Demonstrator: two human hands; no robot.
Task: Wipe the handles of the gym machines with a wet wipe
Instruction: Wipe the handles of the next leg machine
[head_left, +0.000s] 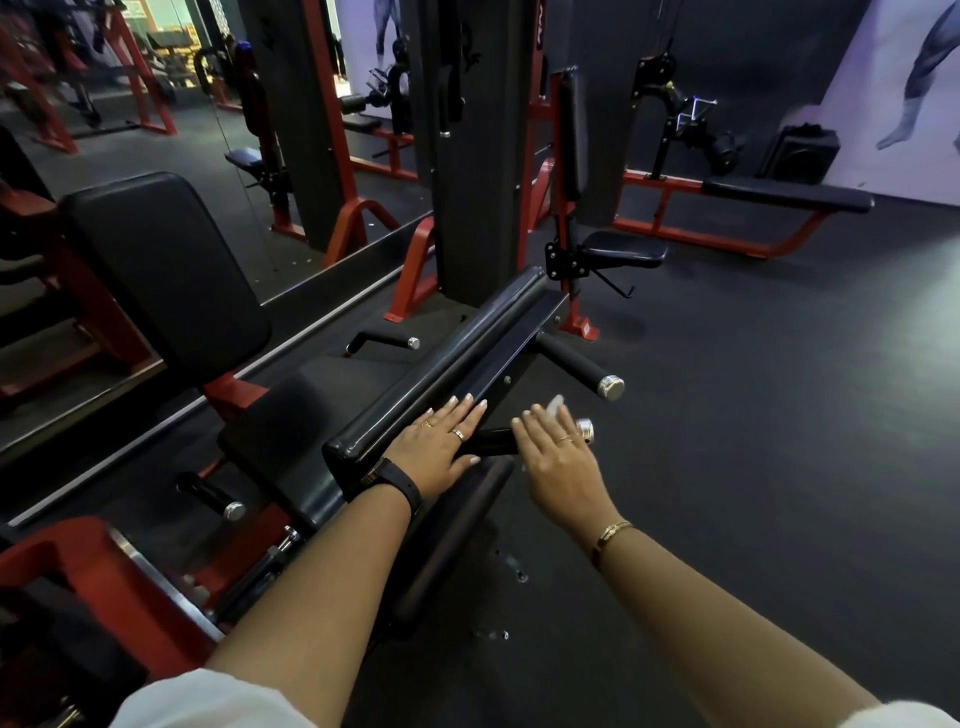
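Resting flat at mid-frame, the left hand (441, 447) lies fingers spread on the black pad (436, 371). Just right of it, the right hand (558, 457) pinches a white wet wipe (555, 406) over the near handle (493, 441) with its chrome cap (586, 430). No lettering is legible.

Head view, downward, close over hands (498, 452)

Wipe (555, 404) over handle (493, 441), beside pad (441, 364)
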